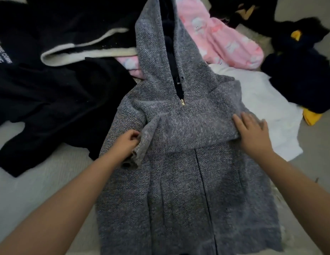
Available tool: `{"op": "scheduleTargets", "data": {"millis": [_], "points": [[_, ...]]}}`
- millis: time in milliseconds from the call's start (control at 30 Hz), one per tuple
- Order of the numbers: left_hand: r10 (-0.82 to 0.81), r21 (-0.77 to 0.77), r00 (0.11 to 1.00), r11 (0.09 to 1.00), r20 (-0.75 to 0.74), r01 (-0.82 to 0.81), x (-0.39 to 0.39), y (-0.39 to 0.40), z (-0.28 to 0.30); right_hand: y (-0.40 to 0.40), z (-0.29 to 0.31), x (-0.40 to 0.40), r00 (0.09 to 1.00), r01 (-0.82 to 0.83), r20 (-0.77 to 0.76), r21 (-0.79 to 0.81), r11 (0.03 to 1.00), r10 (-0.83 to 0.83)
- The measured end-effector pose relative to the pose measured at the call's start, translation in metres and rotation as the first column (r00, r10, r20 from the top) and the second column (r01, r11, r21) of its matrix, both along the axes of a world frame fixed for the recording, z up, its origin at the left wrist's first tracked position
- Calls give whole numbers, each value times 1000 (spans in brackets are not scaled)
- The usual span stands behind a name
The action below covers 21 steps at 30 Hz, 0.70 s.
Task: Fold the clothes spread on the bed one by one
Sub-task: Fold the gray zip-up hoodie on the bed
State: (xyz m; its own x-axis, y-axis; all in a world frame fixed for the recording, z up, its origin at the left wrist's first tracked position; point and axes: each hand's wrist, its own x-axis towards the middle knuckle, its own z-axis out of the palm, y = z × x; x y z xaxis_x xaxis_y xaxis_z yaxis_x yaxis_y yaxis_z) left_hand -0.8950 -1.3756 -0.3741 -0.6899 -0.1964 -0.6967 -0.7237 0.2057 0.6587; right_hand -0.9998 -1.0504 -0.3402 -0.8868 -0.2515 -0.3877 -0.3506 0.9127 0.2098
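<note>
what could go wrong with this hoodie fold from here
1. The left hand only pinches the cuff of the sleeve folded across the grey hoodie; letting go early could let it slide back off the chest.
2. The right hand presses the fold flat at the edge beside the white garment; the next fold might catch it.
3. The hood lies over the pink pyjamas and may drag them.

Bare bed (40, 181) left; black garment (50, 100) beyond.
</note>
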Motion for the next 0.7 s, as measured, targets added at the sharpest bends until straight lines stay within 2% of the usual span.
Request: {"op": "scheduleTargets", "data": {"millis": [33,100,167,200,267,333,400,500,567,600,633,700], "points": [[12,-88,1000,996,11,-11,6,2,-5,-2,-4,5,995,-21,98,44,999,17],[0,-302,996,953,-84,-26,15,6,-6,-7,-11,12,978,-10,209,49,999,0],[-120,-474,975,880,-189,17,18,14,-1,-9,-14,14,977,32,209,18,999,-35],[-191,-532,962,845,-196,59,18,21,2,-8,-14,14,979,39,198,10,999,-40],[-319,-618,939,767,-130,175,16,37,7,-5,-13,14,988,38,149,-8,999,-37],[-463,-704,886,637,-24,314,11,56,8,-2,-13,14,996,32,88,-24,999,-30],[-559,-735,824,521,91,434,9,75,2,-2,-15,14,996,-18,89,-21,1000,20],[-555,-679,789,473,266,561,10,90,-9,0,-19,14,991,-39,130,-33,999,43],[-522,-647,787,482,330,591,5,89,-11,4,-22,14,988,-25,149,-43,999,31],[-512,-641,803,514,304,570,2,86,-10,7,-23,15,987,-20,156,-47,999,27],[-487,-633,842,583,231,510,-2,80,-8,9,-25,15,986,-19,162,-52,998,27],[-325,-548,945,785,33,289,-11,58,3,11,-28,15,985,-16,168,-62,998,26]]}}
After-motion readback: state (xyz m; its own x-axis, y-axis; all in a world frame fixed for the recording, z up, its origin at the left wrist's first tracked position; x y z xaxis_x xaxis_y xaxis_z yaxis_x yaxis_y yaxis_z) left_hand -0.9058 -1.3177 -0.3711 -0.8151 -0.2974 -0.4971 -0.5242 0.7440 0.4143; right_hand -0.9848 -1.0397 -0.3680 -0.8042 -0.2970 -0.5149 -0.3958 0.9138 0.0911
